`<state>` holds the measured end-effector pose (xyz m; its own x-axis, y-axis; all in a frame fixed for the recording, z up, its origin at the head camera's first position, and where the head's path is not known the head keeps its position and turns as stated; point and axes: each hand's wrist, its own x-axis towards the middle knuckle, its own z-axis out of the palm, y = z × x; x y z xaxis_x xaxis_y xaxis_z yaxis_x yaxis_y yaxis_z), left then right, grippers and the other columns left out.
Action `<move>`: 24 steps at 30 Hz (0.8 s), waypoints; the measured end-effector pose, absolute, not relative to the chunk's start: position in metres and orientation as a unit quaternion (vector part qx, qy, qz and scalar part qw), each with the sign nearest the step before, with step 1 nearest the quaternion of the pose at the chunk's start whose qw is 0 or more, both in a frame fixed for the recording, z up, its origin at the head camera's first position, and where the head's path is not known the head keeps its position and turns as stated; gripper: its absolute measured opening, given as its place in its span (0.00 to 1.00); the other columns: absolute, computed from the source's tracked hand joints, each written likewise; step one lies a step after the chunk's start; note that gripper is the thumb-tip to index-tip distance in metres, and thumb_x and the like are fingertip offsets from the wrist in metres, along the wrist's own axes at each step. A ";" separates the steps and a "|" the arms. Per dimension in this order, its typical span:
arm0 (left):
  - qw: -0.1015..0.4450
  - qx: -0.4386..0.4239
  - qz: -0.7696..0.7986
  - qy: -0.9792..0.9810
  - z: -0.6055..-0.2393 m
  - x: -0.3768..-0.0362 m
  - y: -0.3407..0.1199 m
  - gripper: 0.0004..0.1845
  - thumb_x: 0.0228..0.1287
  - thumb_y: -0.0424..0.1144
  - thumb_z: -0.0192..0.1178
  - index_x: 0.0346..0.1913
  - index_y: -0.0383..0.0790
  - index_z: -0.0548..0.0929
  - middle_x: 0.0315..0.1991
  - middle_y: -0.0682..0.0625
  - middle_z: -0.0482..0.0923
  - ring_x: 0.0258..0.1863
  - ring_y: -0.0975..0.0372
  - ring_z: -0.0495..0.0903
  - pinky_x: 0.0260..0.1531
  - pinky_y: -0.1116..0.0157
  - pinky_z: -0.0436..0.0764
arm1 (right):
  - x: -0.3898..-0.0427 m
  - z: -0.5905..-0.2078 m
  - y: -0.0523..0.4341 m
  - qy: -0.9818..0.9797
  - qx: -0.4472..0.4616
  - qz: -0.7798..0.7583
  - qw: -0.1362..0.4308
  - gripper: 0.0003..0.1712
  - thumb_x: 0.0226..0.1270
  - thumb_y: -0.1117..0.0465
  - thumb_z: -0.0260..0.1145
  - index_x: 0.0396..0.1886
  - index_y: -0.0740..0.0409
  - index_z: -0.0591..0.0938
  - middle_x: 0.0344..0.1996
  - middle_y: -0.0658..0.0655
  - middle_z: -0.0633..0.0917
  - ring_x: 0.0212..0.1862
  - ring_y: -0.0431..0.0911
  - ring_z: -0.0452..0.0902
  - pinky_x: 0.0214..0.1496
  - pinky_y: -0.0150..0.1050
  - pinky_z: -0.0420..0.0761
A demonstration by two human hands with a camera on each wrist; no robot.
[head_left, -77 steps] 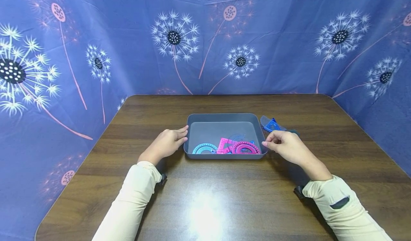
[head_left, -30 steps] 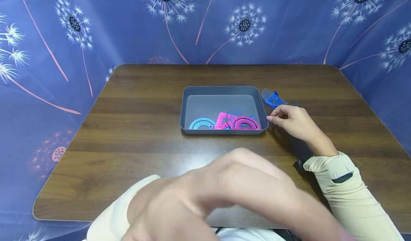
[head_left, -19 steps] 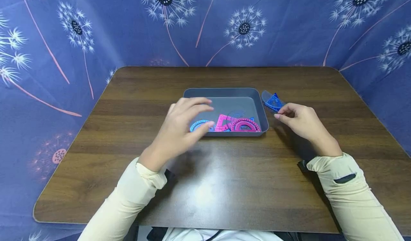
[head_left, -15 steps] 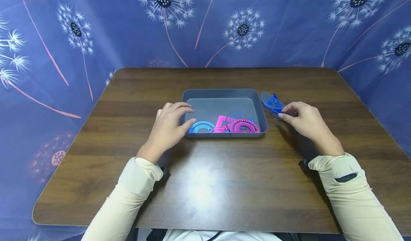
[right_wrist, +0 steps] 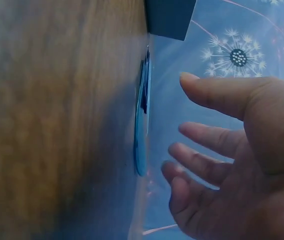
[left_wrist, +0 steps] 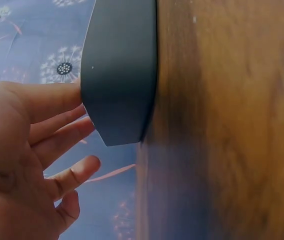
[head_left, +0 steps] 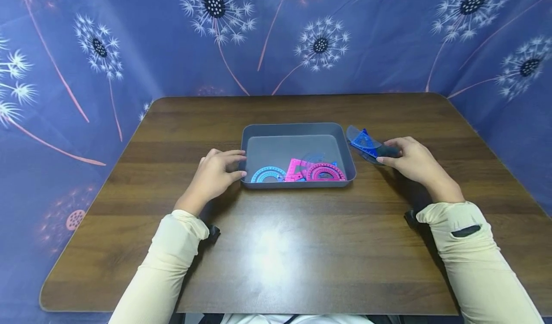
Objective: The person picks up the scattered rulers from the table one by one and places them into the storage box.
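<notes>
The left hand (head_left: 214,172) has come back down from in front of the camera and now rests on the surface (head_left: 276,247) against the left wall of the grey tray (head_left: 297,129); the left wrist view shows its fingers (left_wrist: 57,131) straight and a little spread, their tips touching the tray's outer side and gripping nothing. The right hand (head_left: 413,162) has slid away from the tray's near right corner, where it hovered a moment ago, toward the small pile of blue rulers (head_left: 364,144) lying on the surface just beside the tray's right wall. Its fingertips now sit at the near end of that pile. In the right wrist view the fingers (right_wrist: 209,167) are loosely spread and the blue plastic (right_wrist: 142,125) lies flat on the wood with a gap between them, so I judge the hand to be at the pile but not yet gripping it. Inside the tray, along its near wall, lie a blue protractor (head_left: 268,174), a pink square template (head_left: 296,169) and a pink protractor (head_left: 325,172), unmoved. The shift suggests the left hand is steadying the tray while the right goes for the blue pieces outside it
</notes>
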<state>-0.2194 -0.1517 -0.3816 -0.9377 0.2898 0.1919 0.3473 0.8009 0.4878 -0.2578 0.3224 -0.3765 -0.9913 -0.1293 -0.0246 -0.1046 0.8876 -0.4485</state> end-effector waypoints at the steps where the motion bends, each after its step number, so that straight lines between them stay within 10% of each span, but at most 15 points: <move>1: 0.050 -0.166 -0.269 -0.948 -0.382 -0.219 -0.152 0.23 0.63 0.42 0.69 0.61 0.42 0.83 0.66 0.54 0.75 0.55 0.53 0.71 0.45 0.54 0.65 | -0.260 -0.376 0.322 0.972 -0.061 -0.224 0.034 0.43 0.69 0.42 0.66 0.67 0.72 0.69 0.59 0.77 0.69 0.56 0.69 0.68 0.51 0.64 0.71; 11: 0.029 -0.151 -0.276 -0.949 -0.385 -0.220 -0.158 0.28 0.64 0.48 0.68 0.65 0.43 0.80 0.68 0.57 0.72 0.59 0.53 0.70 0.54 0.50 0.64 | -0.280 -0.375 0.323 0.980 -0.009 -0.156 0.124 0.68 0.54 0.28 0.69 0.70 0.81 0.57 0.62 0.86 0.56 0.60 0.80 0.53 0.60 0.73 0.61; 17: 0.017 -0.152 -0.294 -0.943 -0.386 -0.220 -0.159 0.25 0.66 0.47 0.67 0.62 0.41 0.81 0.68 0.59 0.72 0.59 0.53 0.71 0.65 0.45 0.60 | -0.282 -0.376 0.327 0.980 0.002 -0.149 0.135 0.64 0.57 0.29 0.68 0.67 0.83 0.59 0.59 0.85 0.58 0.58 0.79 0.55 0.59 0.71 0.62; 24: 0.019 -0.161 -0.298 -0.941 -0.387 -0.218 -0.159 0.22 0.69 0.45 0.64 0.62 0.40 0.81 0.67 0.58 0.71 0.50 0.56 0.74 0.55 0.53 0.70 | -0.287 -0.374 0.331 0.977 0.003 -0.158 0.144 0.63 0.57 0.32 0.70 0.65 0.84 0.61 0.57 0.85 0.59 0.57 0.77 0.58 0.59 0.71 0.64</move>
